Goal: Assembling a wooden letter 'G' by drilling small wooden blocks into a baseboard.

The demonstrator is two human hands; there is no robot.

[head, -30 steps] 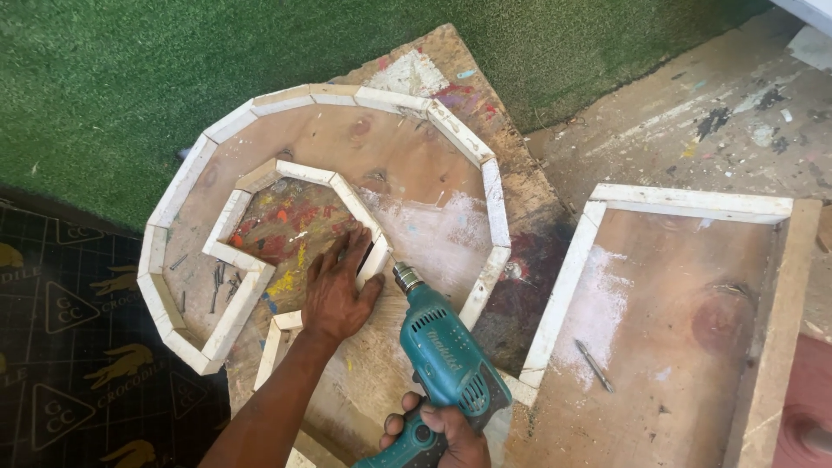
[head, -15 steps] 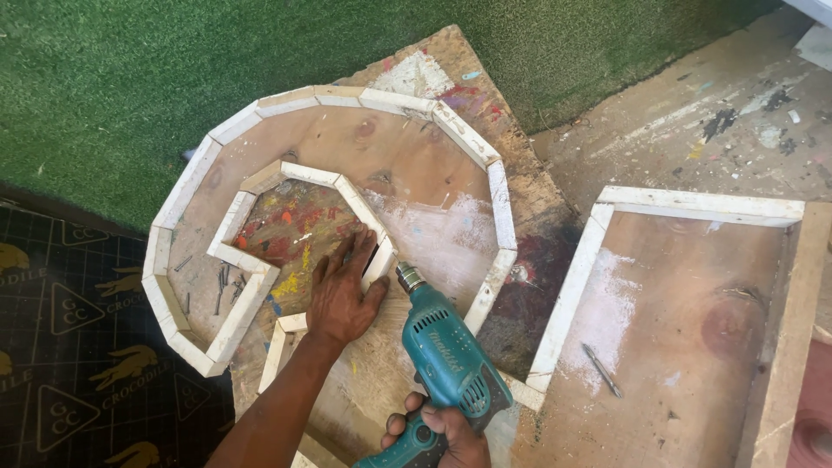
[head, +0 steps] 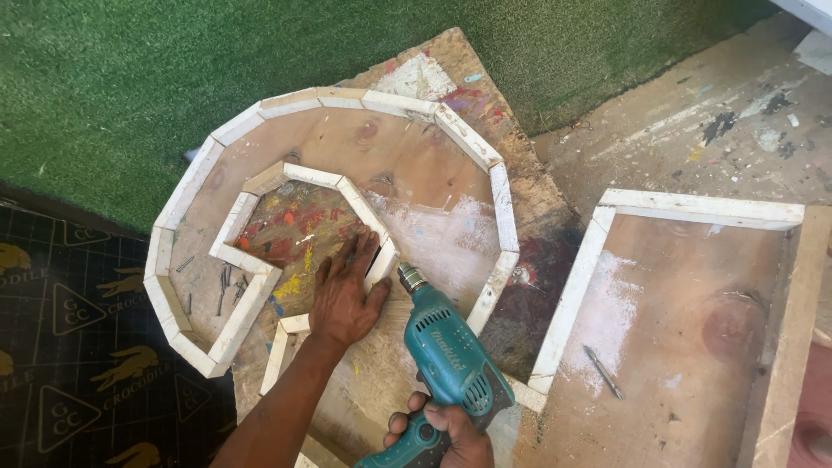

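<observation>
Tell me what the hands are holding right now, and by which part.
The right hand holds the teal power drill by its handle. The left hand holds nothing, resting flat on the inner wooden strip.

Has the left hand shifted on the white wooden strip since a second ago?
No. The left hand presses the same inner white strip beside the paint-splattered board, with the teal drill alongside; only the camera view shifted slightly.
</observation>
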